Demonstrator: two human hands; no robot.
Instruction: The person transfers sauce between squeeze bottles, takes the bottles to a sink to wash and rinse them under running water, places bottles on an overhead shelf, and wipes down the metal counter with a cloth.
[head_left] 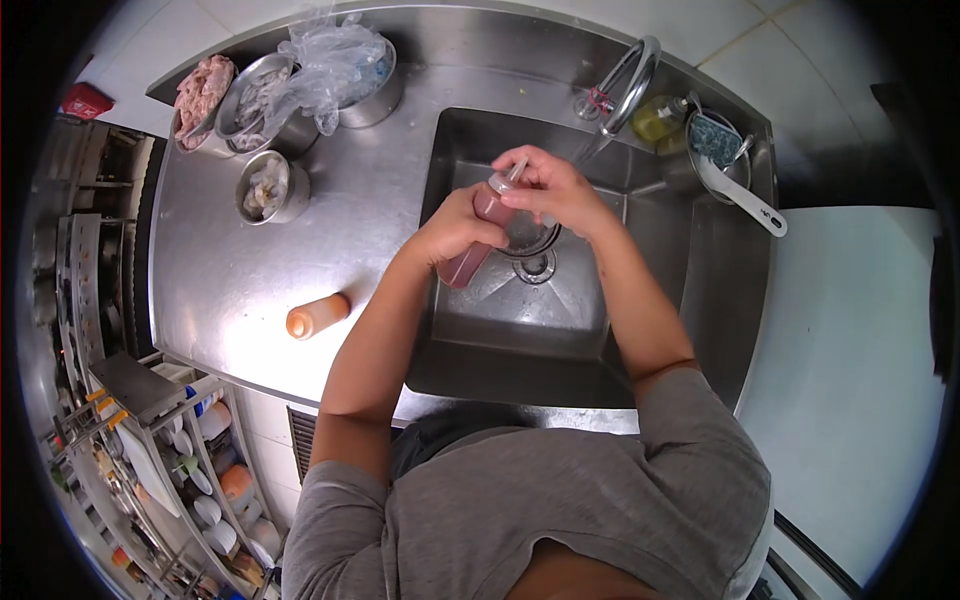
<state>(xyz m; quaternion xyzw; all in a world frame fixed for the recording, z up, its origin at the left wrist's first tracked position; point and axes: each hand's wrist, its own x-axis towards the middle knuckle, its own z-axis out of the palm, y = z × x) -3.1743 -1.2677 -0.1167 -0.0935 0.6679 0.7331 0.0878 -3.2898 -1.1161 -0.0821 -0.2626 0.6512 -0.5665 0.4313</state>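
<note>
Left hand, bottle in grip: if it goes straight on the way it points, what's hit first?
Most likely the right hand, at the top of the bottle just ahead of the left hand; one view leaves depth unclear.

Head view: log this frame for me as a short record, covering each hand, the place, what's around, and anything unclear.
left hand: wrapped around the pink bottle
right hand: fingers at the pink bottle's top
place: over the sink
counter: orange bottle; metal pots, one topped by a plastic bag
beyond the right hand: faucet; blue-green sponge
unclear: a round item behind the pink bottle, partly hidden
</note>
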